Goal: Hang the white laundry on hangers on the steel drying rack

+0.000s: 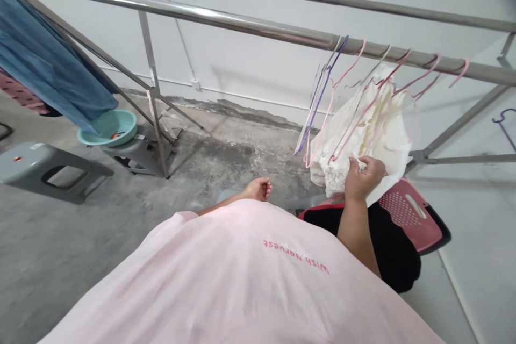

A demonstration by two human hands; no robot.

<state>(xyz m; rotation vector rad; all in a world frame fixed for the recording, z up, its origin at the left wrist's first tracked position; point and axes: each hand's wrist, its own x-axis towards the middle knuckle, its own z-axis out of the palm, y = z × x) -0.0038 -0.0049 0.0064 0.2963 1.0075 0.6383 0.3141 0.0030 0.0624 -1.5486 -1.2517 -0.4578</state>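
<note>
Printed in pink on the front of the pale pink shirt (242,274), upside down from this view: "Wish Harvest". Nothing else legible anywhere in view.
</note>
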